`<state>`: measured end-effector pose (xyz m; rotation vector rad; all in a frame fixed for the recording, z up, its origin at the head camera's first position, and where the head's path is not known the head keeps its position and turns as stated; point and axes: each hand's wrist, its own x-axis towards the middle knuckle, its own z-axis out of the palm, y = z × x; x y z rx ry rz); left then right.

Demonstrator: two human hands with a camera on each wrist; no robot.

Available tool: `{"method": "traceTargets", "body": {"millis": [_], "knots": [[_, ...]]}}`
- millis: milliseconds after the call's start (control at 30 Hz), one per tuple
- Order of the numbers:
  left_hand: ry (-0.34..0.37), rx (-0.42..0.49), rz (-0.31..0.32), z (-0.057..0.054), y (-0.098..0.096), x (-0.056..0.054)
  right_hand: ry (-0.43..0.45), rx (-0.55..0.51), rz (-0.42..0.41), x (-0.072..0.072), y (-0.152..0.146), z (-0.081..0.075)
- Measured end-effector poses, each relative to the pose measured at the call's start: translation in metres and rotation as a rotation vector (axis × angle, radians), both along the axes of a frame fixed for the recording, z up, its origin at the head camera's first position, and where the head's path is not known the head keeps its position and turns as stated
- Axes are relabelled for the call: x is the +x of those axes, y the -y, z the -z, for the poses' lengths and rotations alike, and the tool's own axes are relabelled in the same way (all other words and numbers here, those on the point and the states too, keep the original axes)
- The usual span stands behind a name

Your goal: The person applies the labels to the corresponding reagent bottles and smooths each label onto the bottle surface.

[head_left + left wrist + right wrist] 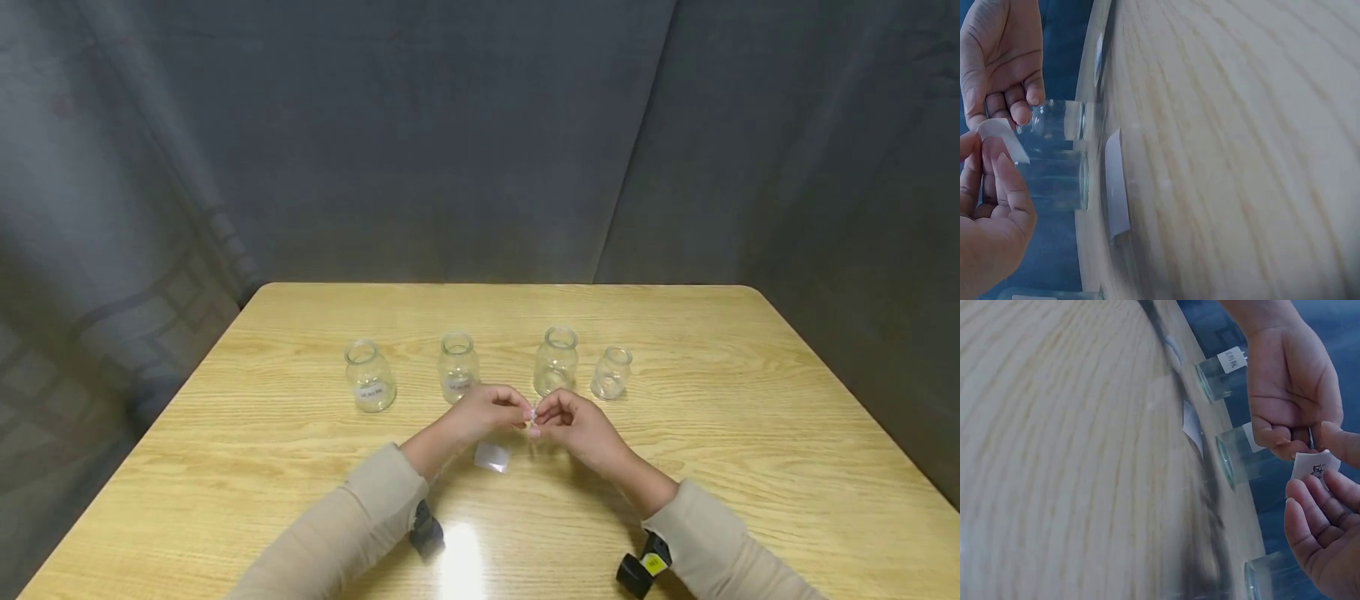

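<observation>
Above the table, both hands meet at a small white label (1315,464) with dark printed characters on one side. My left hand (480,412) pinches one edge of it between thumb and fingertips. From the other side my right hand (581,429) pinches it too, the other fingers loosely curled. In the left wrist view the label curves between the fingertips. A white slip of paper (492,457) lies on the table, just below the left hand. Behind the hands stand a glass jar with a label (459,362) and a jar with no visible label (557,358).
Another labelled glass jar (371,383) stands farther left on the wooden table (750,417). A smaller glass jar (611,372) is at the right end of the row. A grey curtain (450,142) hangs behind the table.
</observation>
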<state>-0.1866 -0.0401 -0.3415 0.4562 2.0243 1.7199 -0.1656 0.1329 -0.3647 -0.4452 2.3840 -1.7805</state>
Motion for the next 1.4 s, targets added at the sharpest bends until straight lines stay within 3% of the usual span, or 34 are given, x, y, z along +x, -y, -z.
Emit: {"method": "traceTargets", "body": {"millis": [33,333,633,833,1000,1200,1400], "knots": [[0.002,-0.007,0.003,-0.003,-0.001,0.002,0.0,0.001,-0.003,0.0,0.0,0.0],[0.046,-0.008,0.025,0.024,-0.005,-0.011,0.01,0.026,0.006,0.002,0.0,0.001],[-0.012,-0.091,0.052,0.024,-0.002,-0.012,0.026,0.008,-0.027,0.003,-0.002,-0.001],[0.0,-0.041,0.047,0.026,-0.001,-0.011,0.036,-0.019,-0.008,0.002,-0.004,0.003],[0.012,-0.008,0.008,0.027,-0.003,-0.012,0.007,-0.03,-0.002,0.002,-0.007,0.004],[0.023,-0.013,-0.046,0.027,-0.002,-0.012,-0.042,0.042,0.002,0.005,-0.01,0.002],[0.009,-0.049,-0.075,0.028,0.0,-0.013,-0.023,0.059,-0.027,0.006,-0.012,0.001]]}}
